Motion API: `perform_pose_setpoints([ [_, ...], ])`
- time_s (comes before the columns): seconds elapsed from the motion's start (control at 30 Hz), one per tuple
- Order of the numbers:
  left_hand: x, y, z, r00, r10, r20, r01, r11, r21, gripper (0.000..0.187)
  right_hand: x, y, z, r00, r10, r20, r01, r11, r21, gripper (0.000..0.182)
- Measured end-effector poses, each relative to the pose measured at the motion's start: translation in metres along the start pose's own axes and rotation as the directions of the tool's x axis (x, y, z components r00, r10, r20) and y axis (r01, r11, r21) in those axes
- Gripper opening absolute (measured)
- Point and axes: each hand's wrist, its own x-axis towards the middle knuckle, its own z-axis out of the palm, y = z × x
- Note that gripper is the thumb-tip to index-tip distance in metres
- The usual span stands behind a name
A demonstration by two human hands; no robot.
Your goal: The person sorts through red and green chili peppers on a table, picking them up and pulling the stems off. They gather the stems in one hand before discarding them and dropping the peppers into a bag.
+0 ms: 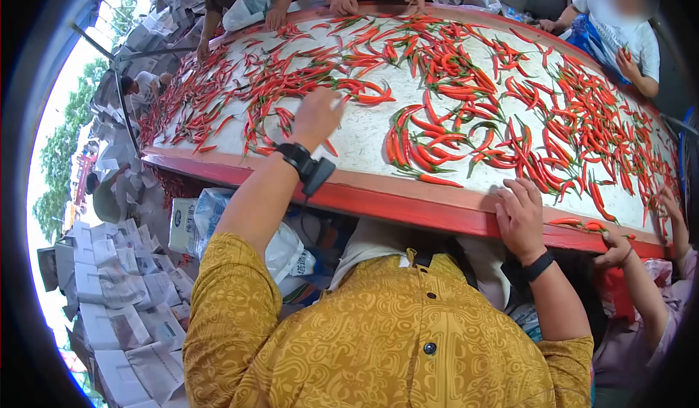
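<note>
Red peppers (375, 99) lie beside my left hand (318, 119); whether its fingers pinch one, I cannot tell. Beneath my right hand's (522, 217) slightly spread fingers is the table edge (444, 214)

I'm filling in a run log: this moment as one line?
left hand: over chillies, grip unclear | right hand: on red table edge
</note>
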Motion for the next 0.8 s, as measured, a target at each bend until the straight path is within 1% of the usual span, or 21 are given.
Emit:
perform_pose_setpoints([
  [0.03, 0.009, -0.018, 0.001, 0.990, -0.059, -0.125, 0.051, 0.996, -0.068, 0.035, 0.001, -0.003, 0.000, 1.000, -0.009, 0.004, 0.009, 1.000, 0.000, 0.023],
  [0.07, 0.016, -0.035, 0.003, 0.961, -0.127, -0.244, 0.093, 0.985, -0.145, 0.033, 0.000, -0.006, 0.001, 1.000, -0.020, 0.011, 0.020, 1.000, -0.003, 0.023],
  [0.1, 0.028, -0.021, 0.025, 0.964, -0.129, -0.231, 0.091, 0.981, -0.170, 0.033, -0.012, 0.019, -0.015, 0.999, -0.013, 0.032, 0.013, 1.000, -0.021, 0.023],
  [0.17, 0.054, -0.042, 0.039, 0.929, -0.029, -0.369, -0.007, 0.995, -0.096, 0.026, -0.013, 0.027, -0.016, 0.999, -0.006, 0.037, 0.005, 1.000, 0.006, 0.024],
  [0.23, 0.070, -0.039, 0.045, 0.937, 0.003, -0.350, -0.031, 0.997, -0.075, 0.023, -0.016, 0.037, -0.021, 0.999, 0.003, 0.034, -0.003, 1.000, 0.000, 0.024],
  [0.27, 0.073, -0.036, 0.051, 0.977, -0.100, -0.187, 0.107, 0.994, 0.027, 0.022, -0.017, 0.042, -0.024, 0.999, 0.008, 0.042, -0.008, 1.000, 0.003, 0.024],
  [0.3, 0.074, -0.028, 0.052, 0.975, -0.222, -0.028, 0.224, 0.963, 0.152, 0.022, -0.019, 0.046, -0.027, 0.999, 0.018, 0.041, -0.018, 1.000, -0.003, 0.024],
  [0.33, 0.076, -0.027, 0.057, 0.970, -0.233, -0.076, 0.241, 0.963, 0.122, 0.017, -0.021, 0.051, -0.029, 0.998, 0.026, 0.050, -0.026, 1.000, 0.016, 0.025],
  [0.37, 0.077, -0.025, 0.059, 0.971, -0.227, -0.074, 0.235, 0.965, 0.120, 0.017, -0.024, 0.056, -0.031, 0.998, 0.031, 0.059, -0.033, 0.999, 0.036, 0.025],
  [0.4, 0.073, -0.018, 0.054, 0.962, -0.256, -0.098, 0.252, 0.966, -0.054, 0.018, -0.026, 0.061, -0.033, 0.998, 0.034, 0.060, -0.036, 0.999, 0.035, 0.025],
  [0.43, 0.068, -0.014, 0.052, 0.950, -0.290, -0.119, 0.259, 0.940, -0.224, 0.019, -0.029, 0.065, -0.033, 0.998, 0.027, 0.058, -0.030, 0.999, 0.036, 0.025],
  [0.47, 0.064, -0.011, 0.051, 0.967, -0.221, -0.130, 0.178, 0.943, -0.282, 0.023, -0.030, 0.069, -0.035, 0.998, 0.023, 0.060, -0.026, 0.999, 0.040, 0.025],
  [0.5, 0.063, -0.008, 0.048, 0.967, -0.222, -0.125, 0.180, 0.943, -0.279, 0.023, -0.032, 0.073, -0.037, 0.998, 0.026, 0.064, -0.029, 0.999, 0.044, 0.025],
  [0.57, 0.064, -0.001, 0.041, 0.940, -0.336, -0.061, 0.270, 0.839, -0.473, 0.024, -0.034, 0.082, -0.044, 0.997, -0.005, 0.079, 0.000, 0.998, 0.065, 0.024],
  [0.63, 0.062, -0.003, 0.039, 0.944, -0.323, -0.058, 0.263, 0.850, -0.456, 0.026, -0.038, 0.091, -0.049, 0.995, -0.010, 0.095, 0.004, 0.998, 0.067, 0.024],
  [0.7, 0.058, 0.001, 0.037, 0.909, -0.399, -0.118, 0.241, 0.736, -0.632, 0.026, -0.044, 0.099, -0.053, 0.995, -0.017, 0.103, 0.010, 0.998, 0.069, 0.024],
  [0.73, 0.055, 0.008, 0.035, 0.899, -0.424, -0.113, 0.219, 0.657, -0.721, 0.025, -0.048, 0.104, -0.055, 0.995, -0.014, 0.095, 0.008, 0.998, 0.059, 0.025],
  [0.77, 0.054, 0.012, 0.032, 0.899, -0.423, -0.114, 0.220, 0.661, -0.717, 0.025, -0.050, 0.108, -0.058, 0.996, -0.010, 0.084, 0.005, 0.999, 0.049, 0.025],
  [0.8, 0.053, 0.014, 0.029, 0.901, -0.427, -0.078, 0.255, 0.665, -0.702, 0.025, -0.053, 0.113, -0.060, 0.997, -0.007, 0.081, 0.003, 0.999, 0.053, 0.025],
])
